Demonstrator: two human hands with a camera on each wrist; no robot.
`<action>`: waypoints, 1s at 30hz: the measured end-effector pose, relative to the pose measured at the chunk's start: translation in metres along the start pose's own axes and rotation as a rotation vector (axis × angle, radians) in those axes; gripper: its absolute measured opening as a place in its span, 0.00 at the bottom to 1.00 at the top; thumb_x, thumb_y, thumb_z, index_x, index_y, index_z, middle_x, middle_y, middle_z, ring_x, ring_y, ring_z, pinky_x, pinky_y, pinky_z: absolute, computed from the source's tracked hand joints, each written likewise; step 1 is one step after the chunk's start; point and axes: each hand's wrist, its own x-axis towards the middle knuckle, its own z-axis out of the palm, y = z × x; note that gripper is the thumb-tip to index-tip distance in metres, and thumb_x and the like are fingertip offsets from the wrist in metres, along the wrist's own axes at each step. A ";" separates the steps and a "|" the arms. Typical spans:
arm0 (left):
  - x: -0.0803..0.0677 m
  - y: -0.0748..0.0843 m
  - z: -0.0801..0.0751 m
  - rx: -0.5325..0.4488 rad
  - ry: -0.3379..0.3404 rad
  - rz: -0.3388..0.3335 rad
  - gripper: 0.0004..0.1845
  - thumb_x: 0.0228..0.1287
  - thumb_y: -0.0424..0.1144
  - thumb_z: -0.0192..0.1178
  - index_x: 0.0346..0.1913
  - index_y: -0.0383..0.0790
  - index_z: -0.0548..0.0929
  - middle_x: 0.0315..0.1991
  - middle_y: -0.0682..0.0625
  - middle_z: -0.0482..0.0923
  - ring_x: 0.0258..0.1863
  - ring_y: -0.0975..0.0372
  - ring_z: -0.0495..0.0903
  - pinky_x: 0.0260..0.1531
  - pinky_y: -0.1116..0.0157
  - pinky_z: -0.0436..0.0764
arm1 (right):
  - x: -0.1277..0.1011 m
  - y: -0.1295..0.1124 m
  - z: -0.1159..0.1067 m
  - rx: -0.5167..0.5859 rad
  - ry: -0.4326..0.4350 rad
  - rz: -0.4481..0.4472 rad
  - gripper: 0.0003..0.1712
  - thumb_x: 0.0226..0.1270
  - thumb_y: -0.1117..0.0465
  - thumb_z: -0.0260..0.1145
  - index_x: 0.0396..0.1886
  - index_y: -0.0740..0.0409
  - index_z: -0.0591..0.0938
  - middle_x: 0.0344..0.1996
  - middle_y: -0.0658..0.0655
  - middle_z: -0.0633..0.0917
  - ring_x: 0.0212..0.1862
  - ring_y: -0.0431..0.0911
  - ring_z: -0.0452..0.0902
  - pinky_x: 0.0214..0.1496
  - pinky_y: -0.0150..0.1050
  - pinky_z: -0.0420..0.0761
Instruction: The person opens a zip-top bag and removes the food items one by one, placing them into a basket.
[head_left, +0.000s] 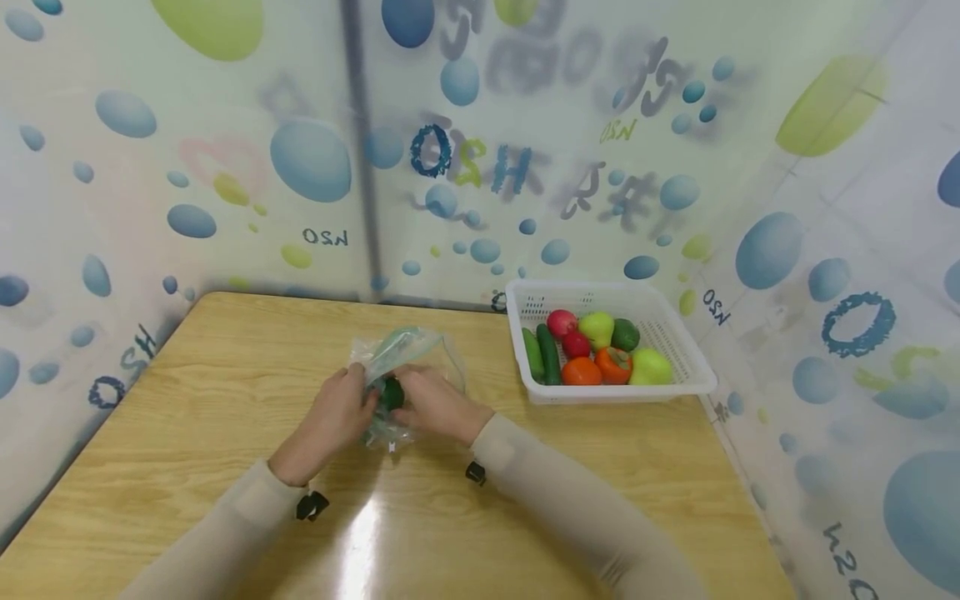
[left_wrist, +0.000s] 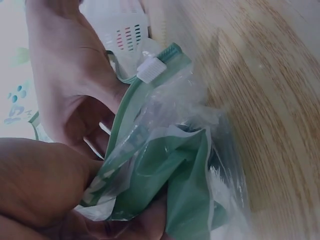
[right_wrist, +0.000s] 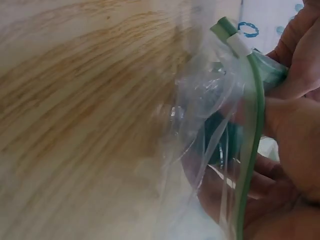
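A clear zip bag (head_left: 408,354) with a green strip along its mouth and a white slider (left_wrist: 151,69) is held above the table between both hands. My left hand (head_left: 337,417) grips the bag's rim, its thumb and fingers bunched on the plastic. Reaching in through the mouth, my right hand (head_left: 438,404) has its thumb and fingers round a dark green rounded thing (right_wrist: 220,137), partly hidden by plastic and fingers; its kind cannot be told. The bag's green printed side (left_wrist: 185,175) is crumpled near the left fingers.
To the right on the wooden table (head_left: 247,358) stands a white plastic basket (head_left: 693,367). It holds cucumbers (head_left: 550,354), persimmons (head_left: 613,365), green pears (head_left: 651,367), red radish-like things (head_left: 576,343) and a dark green avocado-like fruit (head_left: 626,334). Patterned walls (head_left: 300,242) enclose the table.
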 end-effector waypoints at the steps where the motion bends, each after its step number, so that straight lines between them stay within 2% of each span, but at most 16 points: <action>1: 0.003 -0.009 0.007 0.004 0.006 0.004 0.16 0.83 0.38 0.66 0.54 0.25 0.78 0.38 0.36 0.84 0.31 0.52 0.84 0.24 0.61 0.81 | 0.001 0.000 0.001 0.006 -0.012 -0.001 0.33 0.78 0.59 0.83 0.76 0.64 0.83 0.70 0.61 0.91 0.68 0.50 0.91 0.72 0.37 0.89; 3: 0.004 -0.010 0.008 -0.002 -0.012 0.000 0.15 0.83 0.36 0.64 0.55 0.24 0.77 0.39 0.33 0.85 0.31 0.51 0.85 0.23 0.60 0.82 | 0.002 0.001 0.002 0.011 -0.034 0.003 0.34 0.78 0.57 0.83 0.76 0.65 0.82 0.69 0.61 0.91 0.68 0.49 0.91 0.71 0.36 0.89; 4: 0.002 -0.004 0.004 -0.006 -0.022 0.003 0.14 0.84 0.34 0.63 0.55 0.23 0.77 0.39 0.32 0.86 0.31 0.50 0.86 0.23 0.59 0.83 | 0.003 0.001 0.004 0.017 -0.044 0.006 0.34 0.78 0.57 0.83 0.75 0.66 0.82 0.68 0.61 0.91 0.68 0.49 0.90 0.70 0.35 0.89; 6: -0.004 0.015 -0.009 -0.023 -0.050 -0.016 0.14 0.85 0.33 0.61 0.55 0.22 0.76 0.40 0.29 0.87 0.32 0.47 0.88 0.24 0.56 0.85 | 0.004 0.002 0.006 0.017 -0.054 0.010 0.35 0.77 0.57 0.84 0.75 0.66 0.82 0.67 0.61 0.91 0.67 0.48 0.90 0.70 0.34 0.88; 10: -0.016 0.050 -0.034 -0.031 -0.061 -0.016 0.09 0.84 0.29 0.58 0.53 0.21 0.75 0.39 0.25 0.86 0.32 0.45 0.88 0.24 0.55 0.86 | 0.006 0.003 0.008 0.011 -0.052 0.022 0.35 0.77 0.55 0.84 0.75 0.65 0.83 0.66 0.60 0.91 0.67 0.48 0.89 0.70 0.34 0.88; 15: -0.021 0.076 -0.050 -0.036 -0.101 -0.059 0.10 0.82 0.26 0.57 0.55 0.19 0.75 0.41 0.25 0.86 0.33 0.47 0.88 0.27 0.55 0.87 | 0.004 0.006 0.008 0.036 -0.040 0.041 0.42 0.77 0.54 0.84 0.82 0.66 0.78 0.72 0.62 0.89 0.72 0.50 0.88 0.75 0.38 0.87; 17: -0.022 0.078 -0.051 -0.026 -0.103 -0.070 0.10 0.83 0.27 0.57 0.55 0.18 0.75 0.42 0.25 0.87 0.34 0.47 0.88 0.28 0.54 0.88 | 0.004 0.006 0.008 0.044 -0.033 0.041 0.45 0.77 0.54 0.84 0.85 0.65 0.75 0.76 0.62 0.87 0.74 0.51 0.87 0.78 0.39 0.86; 18: -0.018 0.067 -0.043 -0.021 -0.098 -0.065 0.11 0.83 0.28 0.58 0.55 0.19 0.75 0.42 0.27 0.87 0.34 0.48 0.87 0.28 0.55 0.87 | 0.003 0.006 0.008 0.045 -0.031 0.044 0.46 0.77 0.54 0.84 0.86 0.65 0.75 0.76 0.62 0.87 0.75 0.51 0.87 0.78 0.39 0.86; 20: -0.017 0.065 -0.042 -0.016 -0.092 -0.066 0.12 0.82 0.28 0.58 0.55 0.19 0.76 0.42 0.27 0.87 0.35 0.46 0.88 0.29 0.53 0.88 | 0.002 0.006 0.006 0.058 -0.025 0.046 0.48 0.77 0.55 0.85 0.88 0.63 0.73 0.79 0.62 0.85 0.77 0.51 0.85 0.81 0.39 0.84; 24: -0.016 0.054 -0.038 -0.018 -0.061 -0.036 0.13 0.82 0.29 0.59 0.55 0.18 0.76 0.40 0.27 0.86 0.36 0.42 0.89 0.30 0.49 0.89 | 0.000 0.005 0.001 0.076 -0.012 0.040 0.43 0.76 0.56 0.85 0.85 0.58 0.78 0.79 0.59 0.86 0.78 0.51 0.85 0.81 0.40 0.83; 25: -0.018 0.060 -0.042 -0.017 -0.056 -0.029 0.13 0.82 0.28 0.59 0.55 0.17 0.76 0.40 0.26 0.86 0.37 0.40 0.90 0.31 0.47 0.90 | -0.001 0.004 0.000 0.072 -0.006 0.029 0.42 0.75 0.56 0.86 0.84 0.56 0.79 0.80 0.58 0.85 0.79 0.51 0.85 0.83 0.40 0.82; 28: -0.013 0.034 -0.026 0.000 -0.005 0.020 0.13 0.84 0.31 0.59 0.54 0.19 0.77 0.37 0.29 0.85 0.34 0.42 0.88 0.28 0.49 0.88 | -0.002 0.003 -0.004 0.037 0.020 -0.005 0.36 0.75 0.55 0.86 0.78 0.55 0.85 0.76 0.56 0.88 0.77 0.50 0.86 0.82 0.41 0.83; 30: -0.011 0.024 -0.020 -0.001 -0.001 0.028 0.13 0.85 0.32 0.58 0.54 0.19 0.77 0.36 0.30 0.84 0.32 0.43 0.87 0.27 0.52 0.86 | -0.003 0.001 -0.007 0.009 0.034 -0.026 0.33 0.74 0.54 0.87 0.75 0.54 0.87 0.74 0.56 0.90 0.76 0.50 0.86 0.80 0.41 0.85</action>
